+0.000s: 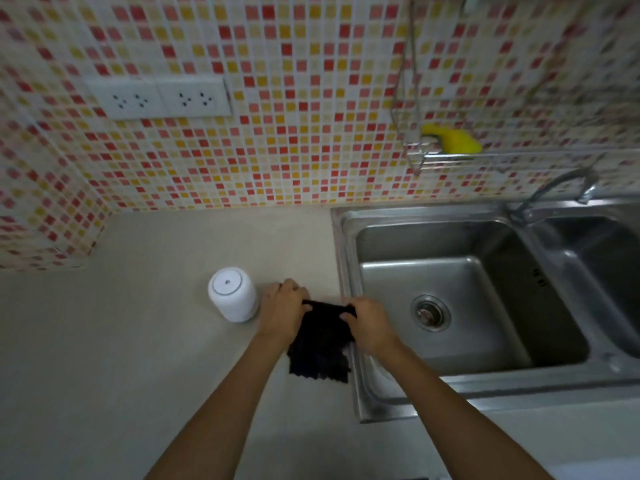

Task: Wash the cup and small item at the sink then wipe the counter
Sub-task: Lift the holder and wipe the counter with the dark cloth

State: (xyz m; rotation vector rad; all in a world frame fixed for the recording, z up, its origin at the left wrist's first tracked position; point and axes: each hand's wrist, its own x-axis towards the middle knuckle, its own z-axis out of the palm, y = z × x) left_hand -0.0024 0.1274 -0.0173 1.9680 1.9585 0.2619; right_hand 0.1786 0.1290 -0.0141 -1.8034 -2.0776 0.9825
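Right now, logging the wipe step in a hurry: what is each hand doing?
Left hand: closed on the black cloth at its top edge.
Right hand: closed on the same cloth's top edge.

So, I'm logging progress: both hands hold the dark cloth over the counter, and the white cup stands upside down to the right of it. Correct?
Not quite. In the head view the cup stands left of the dark cloth, beside the left hand. The rest holds: the right hand grips the cloth too, over the counter.

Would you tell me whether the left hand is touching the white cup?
Apart: the head view shows bare counter between the left hand and the white cup.
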